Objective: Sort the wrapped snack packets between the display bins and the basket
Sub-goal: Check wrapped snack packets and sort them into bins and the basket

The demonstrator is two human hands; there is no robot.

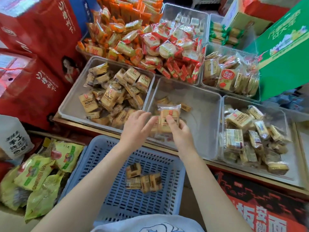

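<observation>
My right hand (pixel 179 131) holds up a tan wrapped snack packet (pixel 168 115) over the near edge of the middle clear display bin (pixel 200 104), thumb on its front. My left hand (pixel 138 124) reaches toward the packet's left side with fingers spread and loose; I cannot tell if it touches. That bin holds only a few packets behind the held one. A blue slotted basket (pixel 103 164) sits below my arms with several tan packets (pixel 143 179) on its floor. The left bin (pixel 71 101) and right bin (pixel 291 171) hold many similar tan packets.
Farther back, bins hold red-wrapped round crackers (pixel 167 47), orange packets (pixel 103 34) and bagged biscuits (pixel 229 76). Red gift boxes (pixel 38 47) stand at left, a green carton (pixel 284 47) at right. Yellow-green bags (pixel 36 174) lie left of the basket.
</observation>
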